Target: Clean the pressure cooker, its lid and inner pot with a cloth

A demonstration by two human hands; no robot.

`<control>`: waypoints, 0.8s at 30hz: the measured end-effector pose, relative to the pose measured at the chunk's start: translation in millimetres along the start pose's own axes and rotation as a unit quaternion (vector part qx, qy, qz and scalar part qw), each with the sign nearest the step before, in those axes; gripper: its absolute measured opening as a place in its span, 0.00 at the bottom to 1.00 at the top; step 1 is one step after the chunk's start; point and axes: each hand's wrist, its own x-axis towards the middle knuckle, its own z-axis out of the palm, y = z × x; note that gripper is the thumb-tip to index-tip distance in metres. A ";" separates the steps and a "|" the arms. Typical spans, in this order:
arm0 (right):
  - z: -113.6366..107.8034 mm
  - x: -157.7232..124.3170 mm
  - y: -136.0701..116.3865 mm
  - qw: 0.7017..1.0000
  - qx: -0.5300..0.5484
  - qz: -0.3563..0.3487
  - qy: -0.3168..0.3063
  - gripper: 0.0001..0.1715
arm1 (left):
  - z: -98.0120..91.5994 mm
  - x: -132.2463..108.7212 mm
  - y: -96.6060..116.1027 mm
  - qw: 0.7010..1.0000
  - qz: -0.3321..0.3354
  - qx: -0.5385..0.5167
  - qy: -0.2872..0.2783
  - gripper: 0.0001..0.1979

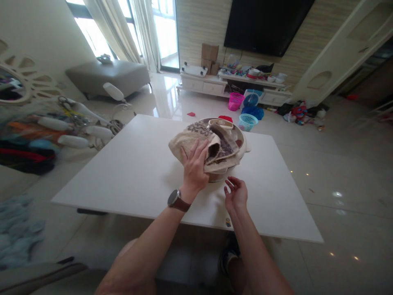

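Observation:
A beige cloth with a grey-brown pattern lies bunched over a round basin on the white table. My left hand, with a watch on the wrist, rests on the cloth's near side, its fingers spread flat over the fabric. Just in front of the basin, to the right, my right hand is raised with its palm up and fingers loosely curled apart, holding nothing. The cloth covers much of what the basin contains. A light-coloured handle shows at the basin's far rim.
A small sticker is at the table's near edge. Beyond the table stand a light blue basket, a pink basket and a cluttered white cabinet. White lamp-like shades on a stand are at the left.

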 end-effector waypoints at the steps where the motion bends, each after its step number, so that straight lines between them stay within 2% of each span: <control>1: 0.4 -1.4 -1.1 1.000 0.006 0.003 0.000 0.07 | 0.5 -3.9 5.9 1.000 0.015 -0.001 -0.018 0.33; 3: 2.7 -4.8 -3.5 1.000 0.020 0.008 0.001 0.06 | 0.3 -8.1 13.0 0.998 0.038 0.006 -0.043 0.33; 6: 6.9 -8.6 -4.9 0.999 0.031 0.023 0.005 0.05 | -2.3 -3.4 9.5 0.997 0.041 0.047 -0.051 0.36; 9: 8.8 -8.2 -1.2 0.999 0.020 0.035 -0.003 0.05 | -5.5 9.8 -3.1 0.997 -0.005 0.073 -0.023 0.36; 12: 8.1 -6.1 5.6 0.999 0.002 0.029 -0.013 0.06 | -6.6 22.3 -9.0 0.998 -0.043 0.047 0.007 0.33; 15: 6.6 -6.0 10.2 0.999 0.000 0.031 -0.014 0.06 | -4.3 26.9 1.4 0.999 -0.047 0.010 0.017 0.28; 20: 3.0 -5.9 8.3 0.999 -0.003 0.047 -0.026 0.05 | 1.6 20.1 30.2 0.998 -0.004 -0.043 -0.034 0.24; 24: 0.3 -2.7 4.0 0.999 -0.011 0.030 -0.041 0.05 | -0.9 18.9 24.1 0.999 -0.020 -0.034 -0.037 0.26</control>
